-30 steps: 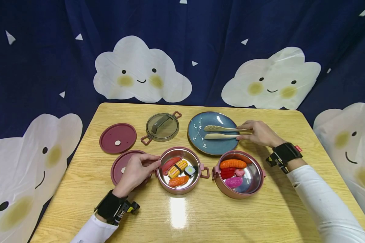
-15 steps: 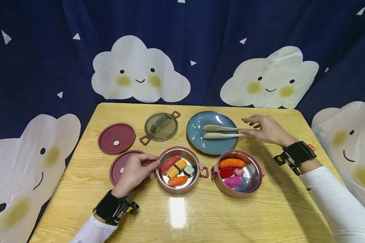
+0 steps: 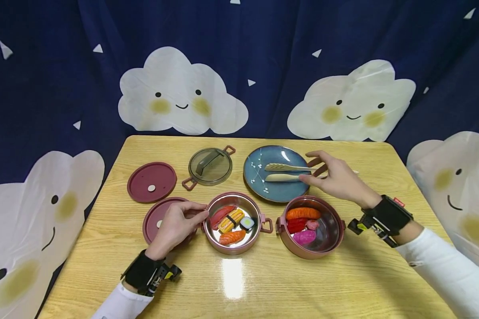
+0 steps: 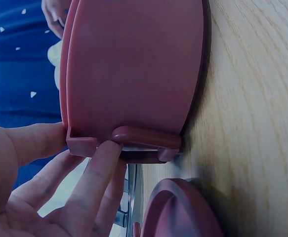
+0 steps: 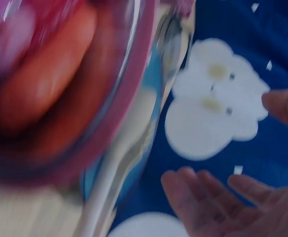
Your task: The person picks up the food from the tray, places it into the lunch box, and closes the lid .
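My left hand point(image 3: 178, 225) holds the left side of a pink pot point(image 3: 235, 252), thumb at the rim and fingers at the handle point(image 4: 146, 138). Inside lie pieces of toy sushi, among them an orange-topped one point(image 3: 232, 237) and a roll point(image 3: 247, 223). My right hand point(image 3: 335, 177), fingers spread, is over the handle ends of two wooden spatulas, one slotted point(image 3: 281, 167) and one plain point(image 3: 279, 177). These rest across a blue plate point(image 3: 279, 193). In the right wrist view, the fingers point(image 5: 223, 202) hold nothing.
A second pink pot point(image 3: 307, 253), with orange, red and purple toy food, stands right of the first. Left of the pots lie two maroon lids point(image 3: 159, 173), the nearer partly behind my left hand. A glass lid point(image 3: 219, 175) with a dark handle lies behind. A curtain hangs beyond the table.
My right hand has let go of the spatulas, drawn back to the right, then come left over their handles again with fingers spread. The left hand stays at the pot.
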Motion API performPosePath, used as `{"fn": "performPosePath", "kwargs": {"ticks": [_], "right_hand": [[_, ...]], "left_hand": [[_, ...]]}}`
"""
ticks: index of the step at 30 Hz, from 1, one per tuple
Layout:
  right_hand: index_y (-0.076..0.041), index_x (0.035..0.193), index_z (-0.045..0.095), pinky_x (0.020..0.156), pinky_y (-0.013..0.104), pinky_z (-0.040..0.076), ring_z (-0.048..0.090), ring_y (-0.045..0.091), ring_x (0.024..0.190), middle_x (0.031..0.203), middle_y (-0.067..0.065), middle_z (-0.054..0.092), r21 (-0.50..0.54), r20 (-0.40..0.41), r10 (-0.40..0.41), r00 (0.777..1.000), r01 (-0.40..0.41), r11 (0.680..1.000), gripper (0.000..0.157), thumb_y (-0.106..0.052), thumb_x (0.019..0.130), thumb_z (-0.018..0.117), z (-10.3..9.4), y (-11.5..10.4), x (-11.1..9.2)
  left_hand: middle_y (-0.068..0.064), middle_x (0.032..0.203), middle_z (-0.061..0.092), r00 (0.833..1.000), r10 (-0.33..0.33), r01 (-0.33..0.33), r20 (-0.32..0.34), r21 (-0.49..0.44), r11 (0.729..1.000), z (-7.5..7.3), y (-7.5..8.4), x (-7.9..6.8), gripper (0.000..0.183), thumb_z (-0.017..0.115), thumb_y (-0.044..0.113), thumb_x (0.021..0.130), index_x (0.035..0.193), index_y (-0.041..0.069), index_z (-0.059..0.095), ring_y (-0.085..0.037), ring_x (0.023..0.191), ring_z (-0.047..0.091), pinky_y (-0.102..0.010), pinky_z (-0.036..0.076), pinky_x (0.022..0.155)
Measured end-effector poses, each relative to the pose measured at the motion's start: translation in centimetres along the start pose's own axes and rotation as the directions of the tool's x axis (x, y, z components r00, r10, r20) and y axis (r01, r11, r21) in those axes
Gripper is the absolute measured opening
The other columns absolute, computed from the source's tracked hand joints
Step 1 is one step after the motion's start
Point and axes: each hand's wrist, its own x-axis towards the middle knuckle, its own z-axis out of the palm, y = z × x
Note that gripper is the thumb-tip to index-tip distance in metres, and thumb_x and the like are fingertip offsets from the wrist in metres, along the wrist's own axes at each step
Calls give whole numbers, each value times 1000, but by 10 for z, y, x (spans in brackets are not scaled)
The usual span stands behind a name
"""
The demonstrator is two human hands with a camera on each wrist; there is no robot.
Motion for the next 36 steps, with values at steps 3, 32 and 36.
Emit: {"fn": "performPosePath", "kwargs": {"ticks": [3,32,36], "right_hand": [[-9,147,55,87,37,58,70,30,106,128,17,71,53,27,25,999,-27,998,63,-41,97,76,8,-13,-3],[2,131,67,78,29,59,73,28,100,117,20,73,128,254,-71,965,39,991,43,-15,94,80,86,-70,16],[2,134,65,73,28,60,74,25,92,117,20,72,148,292,-55,955,12,989,43,-10,94,78,90,-73,18]], "left_hand": [[-7,85,76,1000,-1,1,0,0,1000,0,0,0,24,77,18,97,119,8,79,-26,57,63,-25,46,47],[-10,89,78,1000,14,-14,10,-13,1000,-1,0,-1,25,76,17,98,120,6,79,-22,58,63,-23,46,48],[-10,89,77,1000,20,-20,6,-12,1000,-2,0,0,24,76,17,98,119,5,79,-21,57,63,-23,45,48]]}}
